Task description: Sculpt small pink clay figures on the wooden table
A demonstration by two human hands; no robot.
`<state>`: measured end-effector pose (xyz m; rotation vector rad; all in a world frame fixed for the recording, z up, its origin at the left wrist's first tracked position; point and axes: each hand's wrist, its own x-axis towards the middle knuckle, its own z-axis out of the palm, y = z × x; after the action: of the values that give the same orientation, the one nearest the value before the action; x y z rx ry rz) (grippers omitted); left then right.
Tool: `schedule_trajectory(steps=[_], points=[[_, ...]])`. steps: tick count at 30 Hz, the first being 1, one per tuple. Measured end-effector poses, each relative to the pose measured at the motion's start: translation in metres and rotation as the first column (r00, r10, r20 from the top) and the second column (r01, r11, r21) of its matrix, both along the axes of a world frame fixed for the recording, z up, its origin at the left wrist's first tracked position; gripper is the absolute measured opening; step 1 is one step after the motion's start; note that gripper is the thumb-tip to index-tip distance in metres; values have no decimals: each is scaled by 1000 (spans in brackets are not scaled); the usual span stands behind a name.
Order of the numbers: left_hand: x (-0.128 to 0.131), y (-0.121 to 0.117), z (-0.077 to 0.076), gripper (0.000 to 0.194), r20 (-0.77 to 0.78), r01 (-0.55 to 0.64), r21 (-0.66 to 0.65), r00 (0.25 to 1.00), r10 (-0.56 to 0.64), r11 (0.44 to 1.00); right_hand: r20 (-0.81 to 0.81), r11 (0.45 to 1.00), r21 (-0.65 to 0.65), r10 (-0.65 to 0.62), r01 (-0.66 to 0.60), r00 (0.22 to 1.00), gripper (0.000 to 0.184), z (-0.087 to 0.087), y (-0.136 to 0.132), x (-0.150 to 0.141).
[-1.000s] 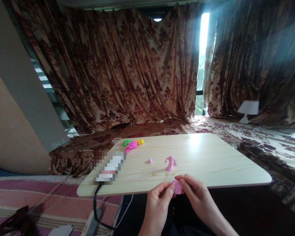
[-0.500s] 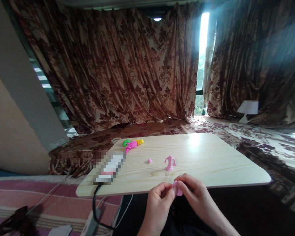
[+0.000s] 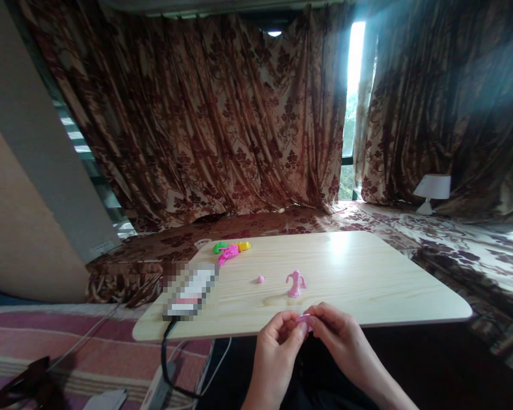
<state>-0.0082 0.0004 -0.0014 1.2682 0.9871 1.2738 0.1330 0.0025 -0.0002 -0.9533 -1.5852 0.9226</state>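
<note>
A pink piece [image 3: 305,320] is being pinched by the left hand [image 3: 277,347] and the right hand [image 3: 341,337], both closed on it, near the tabletop's [image 3: 380,279] six o'clock edge. A tear or a warped shape is being risked — uneven thumb pressure would be the likely cause. A drop past the edge is being invited by any slackened pinch. Toward twelve, the figure [image 3: 296,286] is being exposed to straying knuckles; the ball [image 3: 260,279], between ten and eleven, to rolling.
</note>
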Motion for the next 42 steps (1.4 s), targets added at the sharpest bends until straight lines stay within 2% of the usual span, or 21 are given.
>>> schedule_trajectory(steps=[4,8,13,18,23,27,30,34,37,42], points=[[0,-1,0,21,-20,-30,11,999,30,999,-25,1000,-6,6,-6,1000,23,1,-1,0],[0,-1,0,26,52,21,-43,998,-19,999,-30,999,17,38,-38,999,22,4,-3,-1],[0,-3,1,26,-8,-37,-30,999,37,999,-37,998,51,-27,29,999,22,-3,-1,0],[2,-3,3,25,98,-55,-112,993,66,992,-133,997,-19,-75,73,988,17,-9,2,1],[6,-3,2,20,213,-132,-146,964,161,980,-180,998,-59,-19,8,983,15,2,-4,0],[6,-1,-4,20,271,-60,-149,957,99,987,-249,993,-93,51,-76,967,15,5,-4,-3],[5,-1,-5,23,242,1,-130,970,31,991,-282,992,-101,43,-74,959,18,1,-2,-5],[5,-4,2,28,224,40,-126,974,-11,991,-205,998,-60,-18,5,979,20,-4,1,-3],[5,-6,5,24,195,44,-101,980,-23,994,-138,999,3,-45,46,989,18,-4,1,-2],[3,-5,1,22,155,40,-93,988,-25,995,-11,995,104,-1,2,1000,21,1,-3,-3]])
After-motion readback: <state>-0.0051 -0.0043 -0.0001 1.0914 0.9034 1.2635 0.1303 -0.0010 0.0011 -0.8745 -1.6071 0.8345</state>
